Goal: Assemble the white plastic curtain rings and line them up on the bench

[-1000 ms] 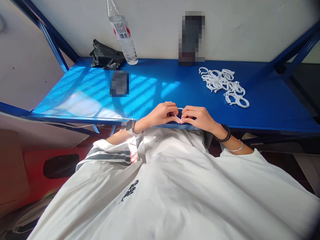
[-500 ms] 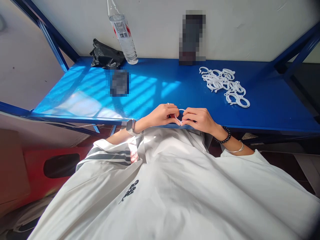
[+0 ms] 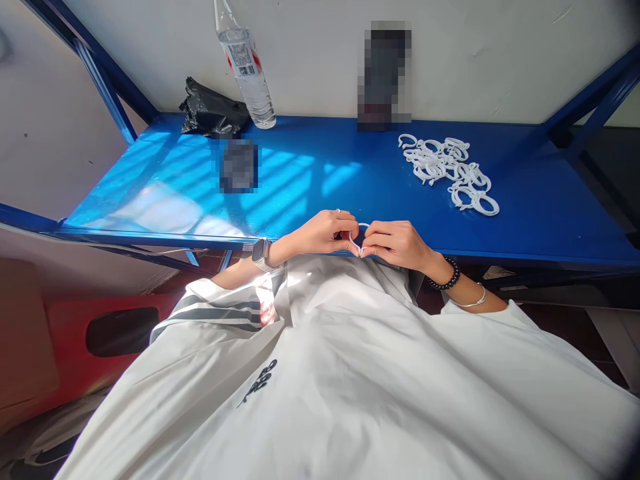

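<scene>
A thin white ring (image 3: 364,225) is held between my two hands at the front edge of the blue table. My left hand (image 3: 333,232) pinches its left side, thumb low and fingers curled. From the other side my right hand (image 3: 395,244) pinches it, the thumb and index tips meeting my left thumb at the ring's lower end. The fingers cover much of the ring. Several similar white rings (image 3: 434,162) lie in a loose pile on the table, beyond and to the right of my right hand.
The blue table (image 3: 310,153) meets a pale wall. Toward its back left stand a water bottle (image 3: 253,83) and a crumpled black plastic bag (image 3: 213,112). A blurred dark object (image 3: 239,165) lies before them; another (image 3: 384,77) stands at the back. Blue frame bars flank both sides.
Both hands have moved slightly down toward my body with the white ring still between them. The pile and the other objects are unchanged.
</scene>
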A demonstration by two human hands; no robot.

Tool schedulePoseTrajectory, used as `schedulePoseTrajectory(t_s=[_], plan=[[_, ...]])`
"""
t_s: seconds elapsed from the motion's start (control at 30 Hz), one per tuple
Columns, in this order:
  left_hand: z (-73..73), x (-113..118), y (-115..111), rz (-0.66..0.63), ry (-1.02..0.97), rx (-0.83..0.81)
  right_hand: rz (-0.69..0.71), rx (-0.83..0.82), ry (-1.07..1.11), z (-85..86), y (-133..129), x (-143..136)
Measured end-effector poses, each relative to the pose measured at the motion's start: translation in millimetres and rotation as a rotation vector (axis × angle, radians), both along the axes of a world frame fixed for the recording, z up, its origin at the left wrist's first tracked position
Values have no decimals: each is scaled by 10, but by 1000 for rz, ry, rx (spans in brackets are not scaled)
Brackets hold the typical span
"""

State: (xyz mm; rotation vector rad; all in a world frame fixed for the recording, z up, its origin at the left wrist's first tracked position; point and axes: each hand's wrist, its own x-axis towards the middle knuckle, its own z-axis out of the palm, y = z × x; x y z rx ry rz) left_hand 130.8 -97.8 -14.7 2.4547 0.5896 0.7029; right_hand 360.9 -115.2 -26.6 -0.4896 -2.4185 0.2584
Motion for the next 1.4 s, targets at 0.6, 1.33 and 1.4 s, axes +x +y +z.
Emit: schedulePoseTrajectory(t_s=[0.6, 1.33, 1.4], plan=[[-20, -1, -5, -25, 62, 81, 24, 196, 35, -5, -14, -34], [-77, -11, 14, 73, -2, 209, -92, 121, 124, 2, 34, -12], [-82, -10, 15, 87, -19, 224, -115, 103, 148, 8, 35, -17]])
